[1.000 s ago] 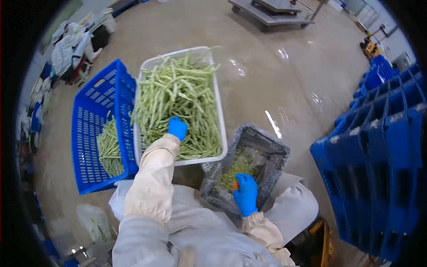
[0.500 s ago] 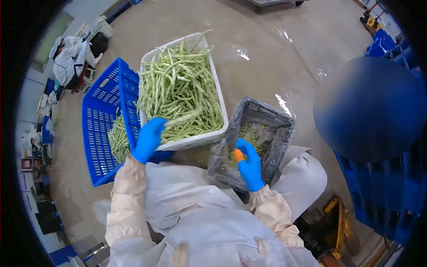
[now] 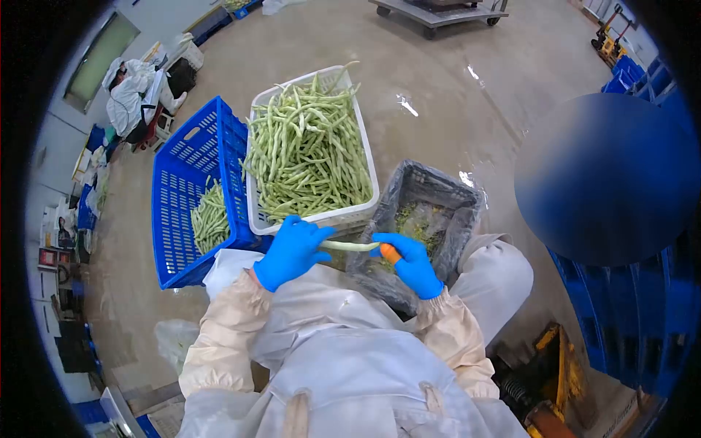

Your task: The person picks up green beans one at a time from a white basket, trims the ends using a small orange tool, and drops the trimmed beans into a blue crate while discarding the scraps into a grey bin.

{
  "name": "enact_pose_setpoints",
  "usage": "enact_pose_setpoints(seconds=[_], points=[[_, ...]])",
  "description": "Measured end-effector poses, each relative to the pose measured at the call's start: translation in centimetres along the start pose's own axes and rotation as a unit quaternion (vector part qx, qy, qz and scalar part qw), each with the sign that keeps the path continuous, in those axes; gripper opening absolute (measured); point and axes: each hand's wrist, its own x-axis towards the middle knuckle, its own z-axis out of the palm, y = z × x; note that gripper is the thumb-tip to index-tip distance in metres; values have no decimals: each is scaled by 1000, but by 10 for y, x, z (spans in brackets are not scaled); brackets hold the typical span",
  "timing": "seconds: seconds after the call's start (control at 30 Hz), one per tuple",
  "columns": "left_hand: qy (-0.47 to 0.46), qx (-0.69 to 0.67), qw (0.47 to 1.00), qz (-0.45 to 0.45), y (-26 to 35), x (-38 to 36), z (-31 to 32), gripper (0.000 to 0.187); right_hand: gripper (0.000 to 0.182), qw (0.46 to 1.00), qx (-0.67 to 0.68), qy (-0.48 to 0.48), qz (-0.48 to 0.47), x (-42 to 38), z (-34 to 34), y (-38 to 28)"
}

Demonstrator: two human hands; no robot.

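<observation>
My left hand (image 3: 294,253), in a blue glove, is closed on one end of a long green bean (image 3: 349,246). The bean lies level across the gap to my right hand (image 3: 415,266), also gloved in blue. Its far end meets the fingertips there. A small orange object (image 3: 391,253) shows between the thumb and fingers of my right hand; its kind is not clear. Beyond my left hand stands a white crate (image 3: 372,171) heaped with green beans (image 3: 310,153). Below my right hand is a grey crate lined with plastic (image 3: 467,219), with green scraps (image 3: 420,226) inside.
A tilted blue crate (image 3: 171,160) at the left holds fewer beans (image 3: 210,219). Blue crates (image 3: 628,314) stand at the right, near a yellow metal part (image 3: 562,365). A wheeled cart (image 3: 438,13) is at the far top. Another person (image 3: 135,95) sits far left.
My left hand has brought the bean from the white crate's edge down and right to my right hand. The view has shifted a little, so the crates appear farther right.
</observation>
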Motion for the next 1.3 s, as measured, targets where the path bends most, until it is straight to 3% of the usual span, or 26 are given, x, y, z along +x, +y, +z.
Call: enact_pose_setpoints(seconds=[0.1,0.23,0.3,0.43,0.5,0.53,0.6,0.63,0.67,0.73,0.77,0.8,0.83,0.87,0.9,0.93,1.0,1.03,1.07,1.1,1.13,1.17,1.2,1.27,1.3], points=[[51,108,984,131,2,3,17,33,24,995,94,6,42,-2,5,-5],[68,103,985,117,9,7,16,34,23,994,105,2,38,-3,-2,-9],[55,112,988,93,7,7,16,36,23,999,9,-35,10,-3,-4,0],[61,108,988,96,4,10,18,36,21,998,-33,-54,16,-4,-2,-1],[128,65,984,107,6,16,24,31,19,995,89,23,46,-6,6,5],[129,65,984,106,8,18,32,31,19,995,88,22,46,-6,8,4],[195,-168,966,1,16,23,59,24,19,961,243,103,81,-5,10,0],[189,-277,940,-56,17,25,76,17,19,962,241,101,81,-5,10,0],[191,-277,940,-55,21,28,92,17,18,941,310,113,81,-5,9,0],[174,-528,819,-145,35,37,114,14,18,915,374,124,81,-5,9,-1],[121,-630,744,-184,40,38,118,17,18,910,389,121,79,-5,8,-2],[122,-632,743,-183,41,41,121,17,18,904,403,119,77,-5,7,-2],[134,-763,608,-176,42,47,116,21,18,905,402,120,77,-5,3,1],[142,-865,452,-164,40,52,112,26,17,915,348,179,104,-5,-2,11],[161,-898,396,-100,33,59,105,32,15,917,292,237,131,-5,-7,22],[161,-898,398,-99,24,65,94,32,15,917,293,236,129,-6,-18,40],[205,-927,301,-87,8,75,74,34,19,934,2,301,192,-10,-40,76],[204,-927,302,-85,6,80,69,34,21,939,-179,227,184,-11,-36,63],[226,-910,339,-71,5,83,66,36,21,939,-181,227,182,-11,-30,58],[247,-891,376,-58,5,85,63,37,23,977,-79,175,89,-10,-20,55],[249,-891,376,-56,4,86,64,37,26,993,25,118,-6,-9,-13,51],[251,-891,375,-50,4,88,66,38,27,985,140,47,89,-10,-9,26],[252,-892,374,-44,5,90,69,39,27,985,141,47,88,-10,-3,15],[252,-893,370,-54,10,90,70,40,25,936,324,10,137,-8,6,6],[254,-893,365,-64,12,90,71,41,25,936,323,10,137,-8,5,6]])
